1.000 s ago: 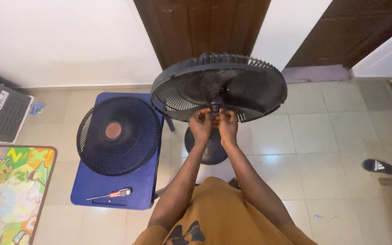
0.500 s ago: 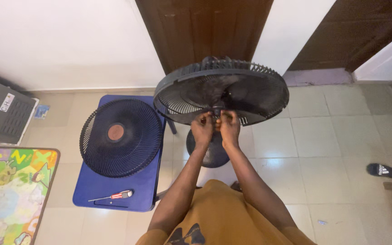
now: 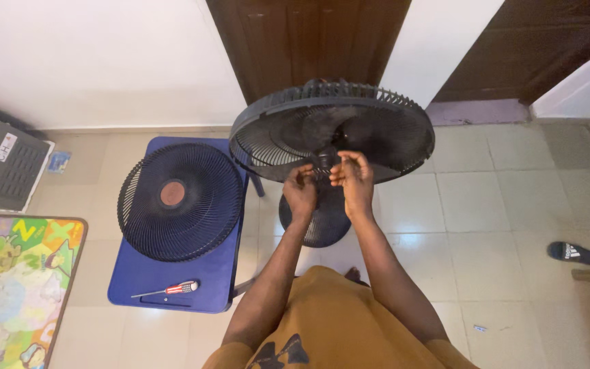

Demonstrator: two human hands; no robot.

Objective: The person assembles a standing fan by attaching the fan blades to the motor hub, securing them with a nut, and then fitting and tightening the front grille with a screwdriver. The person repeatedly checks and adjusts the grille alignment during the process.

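The right hand (image 3: 354,179) is now higher than before and a little more to the right, with its fingers spread at the hub (image 3: 325,158) of the standing fan (image 3: 332,131). The left hand (image 3: 300,190) is now apart from it, where earlier both were close together.

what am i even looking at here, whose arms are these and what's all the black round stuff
The picture comes from a camera worn on a person's head, looking down, so the two arms are that person's own. Both hands are raised to the middle of a standing fan whose front cover is off. The left hand and right hand pinch at the small hub where the blades meet; what they grip there is too small to tell. The dark disc below is the fan's base on the tiled floor. To the left, the removed round grille lies on a blue stool, with a red-handled screwdriver beside it.
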